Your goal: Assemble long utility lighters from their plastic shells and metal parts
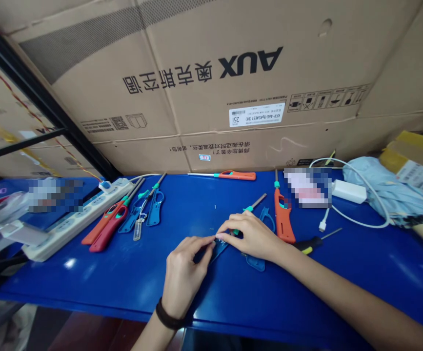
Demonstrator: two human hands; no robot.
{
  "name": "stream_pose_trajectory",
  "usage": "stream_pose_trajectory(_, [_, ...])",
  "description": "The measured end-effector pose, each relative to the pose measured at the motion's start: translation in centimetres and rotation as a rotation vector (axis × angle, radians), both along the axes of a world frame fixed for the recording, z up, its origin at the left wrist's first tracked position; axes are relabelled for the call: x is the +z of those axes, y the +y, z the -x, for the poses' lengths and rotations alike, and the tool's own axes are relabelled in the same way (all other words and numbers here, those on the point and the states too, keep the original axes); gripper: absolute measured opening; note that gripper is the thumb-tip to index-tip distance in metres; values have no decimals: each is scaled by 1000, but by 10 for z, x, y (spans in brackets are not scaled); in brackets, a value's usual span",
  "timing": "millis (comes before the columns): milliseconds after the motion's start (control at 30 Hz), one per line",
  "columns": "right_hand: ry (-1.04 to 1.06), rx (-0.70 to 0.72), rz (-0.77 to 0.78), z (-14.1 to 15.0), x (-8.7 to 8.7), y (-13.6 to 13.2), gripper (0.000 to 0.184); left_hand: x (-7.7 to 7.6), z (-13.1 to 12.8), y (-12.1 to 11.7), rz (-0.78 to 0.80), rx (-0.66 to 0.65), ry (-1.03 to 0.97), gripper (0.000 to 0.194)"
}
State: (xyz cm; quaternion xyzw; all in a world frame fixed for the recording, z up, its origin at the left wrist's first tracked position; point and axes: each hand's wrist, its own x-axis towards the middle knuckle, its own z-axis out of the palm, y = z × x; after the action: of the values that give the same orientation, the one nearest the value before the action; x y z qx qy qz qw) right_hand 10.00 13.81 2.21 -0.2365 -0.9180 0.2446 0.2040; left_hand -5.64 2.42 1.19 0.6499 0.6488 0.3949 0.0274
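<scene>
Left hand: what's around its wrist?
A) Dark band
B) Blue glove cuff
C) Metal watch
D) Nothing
A. A dark band circles the wrist just below the left hand.

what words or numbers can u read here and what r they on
"AUX": upside down on the cardboard box
"奥克斯空调": upside down, left of that logo
"25": on the white label; its other print is too small to read
"师傅您辛苦了!": upside down on the box's lower part; the rest of that text is hard to read
Too small: the print by the barcode block
Unreadable: two pixelated patches
</scene>
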Motion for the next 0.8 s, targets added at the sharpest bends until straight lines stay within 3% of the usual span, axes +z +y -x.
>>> stream_pose_trajectory(233, [3,5,133,4,-3,3,26,2,1,-7,43,-4,0,15])
stream_pose_trajectory(400, [-19,102,220,4,2,11,23,-1,0,-23,106,51,123,36])
stream_pose_trajectory(567, [-71,193,250,4,8,17,21,-9,-2,-27,102,60,124,26])
stream_pose_trajectory(800, [-85,129,251,7,7,13,17,-11,-3,-26,67,51,133,28])
